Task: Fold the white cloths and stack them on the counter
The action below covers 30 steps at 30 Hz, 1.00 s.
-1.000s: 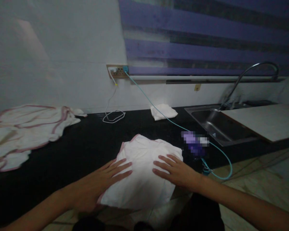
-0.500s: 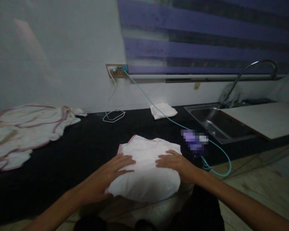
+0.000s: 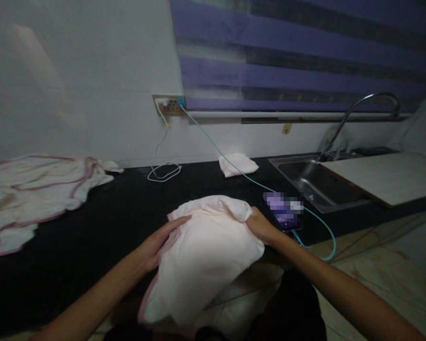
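Observation:
A white cloth with a pink edge (image 3: 202, 251) is raised off the front of the black counter (image 3: 102, 227) and hangs down toward me. My left hand (image 3: 159, 239) grips its left side with the fingers curled over the edge. My right hand (image 3: 259, 225) holds its upper right corner, bunching the fabric. A phone with a lit screen (image 3: 283, 212) lies on the counter just right of my right hand.
A pile of white, pink-trimmed cloths (image 3: 31, 189) lies at the left. A small folded white cloth (image 3: 237, 164) sits near the wall. A teal cable (image 3: 220, 151) runs from the wall socket (image 3: 166, 105) to the phone. A white cable (image 3: 163, 170) is coiled nearby. The sink (image 3: 315, 182), tap and a white board (image 3: 386, 175) are at the right.
Both hands went from lying flat on the cloth to gripping its sides. The cloth has been lifted off the counter and pulled toward me.

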Each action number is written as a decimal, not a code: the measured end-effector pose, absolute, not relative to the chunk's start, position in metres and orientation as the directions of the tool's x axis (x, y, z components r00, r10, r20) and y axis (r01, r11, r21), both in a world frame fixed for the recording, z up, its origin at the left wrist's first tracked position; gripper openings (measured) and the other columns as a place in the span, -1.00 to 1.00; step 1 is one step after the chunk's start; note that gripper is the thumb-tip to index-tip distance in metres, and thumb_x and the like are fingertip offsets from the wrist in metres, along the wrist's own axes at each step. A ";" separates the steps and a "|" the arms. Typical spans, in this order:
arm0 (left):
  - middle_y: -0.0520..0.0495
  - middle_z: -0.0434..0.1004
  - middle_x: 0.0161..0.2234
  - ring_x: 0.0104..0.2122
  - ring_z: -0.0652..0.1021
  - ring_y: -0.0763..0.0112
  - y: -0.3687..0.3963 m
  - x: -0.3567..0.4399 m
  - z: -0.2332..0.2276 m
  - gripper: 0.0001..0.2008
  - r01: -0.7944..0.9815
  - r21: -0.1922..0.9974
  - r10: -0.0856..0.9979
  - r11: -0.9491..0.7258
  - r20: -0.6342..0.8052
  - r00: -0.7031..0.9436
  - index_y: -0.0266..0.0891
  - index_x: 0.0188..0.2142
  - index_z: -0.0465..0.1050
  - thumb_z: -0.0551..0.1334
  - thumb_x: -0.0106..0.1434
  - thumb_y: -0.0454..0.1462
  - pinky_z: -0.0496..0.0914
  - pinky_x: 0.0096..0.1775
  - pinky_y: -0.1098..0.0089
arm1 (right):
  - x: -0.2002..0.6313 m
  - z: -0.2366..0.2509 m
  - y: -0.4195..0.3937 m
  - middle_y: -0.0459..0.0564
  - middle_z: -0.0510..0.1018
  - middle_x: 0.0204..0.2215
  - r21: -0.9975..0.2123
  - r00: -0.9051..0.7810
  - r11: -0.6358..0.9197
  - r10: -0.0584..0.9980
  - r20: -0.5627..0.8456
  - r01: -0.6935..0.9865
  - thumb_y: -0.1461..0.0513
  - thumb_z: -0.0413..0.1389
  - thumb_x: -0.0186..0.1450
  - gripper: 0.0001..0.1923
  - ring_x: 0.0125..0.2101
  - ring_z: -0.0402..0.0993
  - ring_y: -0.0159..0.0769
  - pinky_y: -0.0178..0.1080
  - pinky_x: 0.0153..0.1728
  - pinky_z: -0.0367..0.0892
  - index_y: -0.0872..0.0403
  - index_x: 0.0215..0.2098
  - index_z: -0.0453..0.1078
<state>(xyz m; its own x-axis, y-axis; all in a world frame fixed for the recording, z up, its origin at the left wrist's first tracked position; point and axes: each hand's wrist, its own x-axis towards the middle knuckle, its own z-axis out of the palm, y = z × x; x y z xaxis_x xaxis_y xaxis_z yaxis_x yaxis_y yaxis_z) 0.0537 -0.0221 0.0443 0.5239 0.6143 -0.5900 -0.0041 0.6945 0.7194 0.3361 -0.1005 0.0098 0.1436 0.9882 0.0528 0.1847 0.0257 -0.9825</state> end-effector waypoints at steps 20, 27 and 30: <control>-0.32 0.63 0.08 0.08 0.63 -0.11 -0.029 0.040 0.019 -0.01 0.008 0.863 0.702 0.505 -0.417 0.578 -0.20 0.40 0.20 0.57 0.05 -0.15 0.51 0.16 0.05 | 0.341 0.003 -0.113 -0.02 0.68 -0.21 -0.989 -0.056 -0.107 0.993 -0.102 -0.103 -0.07 0.50 0.01 -0.37 -0.23 0.57 -0.19 -0.17 -0.08 0.38 0.11 -0.08 0.59; -0.30 0.69 -0.02 -0.05 0.68 -0.12 -0.041 0.041 0.034 0.08 -0.005 0.778 0.655 0.628 -0.525 0.543 -0.28 0.44 0.13 0.59 0.03 -0.19 0.59 0.06 0.05 | 0.337 0.008 -0.113 -0.02 0.67 -0.25 -0.988 0.005 -0.085 0.996 -0.087 -0.130 -0.11 0.51 -0.02 -0.37 -0.28 0.55 -0.23 -0.15 -0.08 0.40 0.11 -0.15 0.60; -0.25 0.72 -0.09 -0.08 0.70 -0.08 -0.041 0.040 0.040 -0.05 -0.039 0.775 0.667 0.631 -0.515 0.539 -0.29 0.39 0.22 0.55 0.07 -0.24 0.60 0.04 0.05 | 0.336 0.011 -0.111 -0.01 0.66 -0.27 -0.987 0.043 -0.066 0.996 -0.073 -0.149 -0.12 0.51 -0.04 -0.38 -0.30 0.54 -0.23 -0.15 -0.11 0.42 0.11 -0.20 0.58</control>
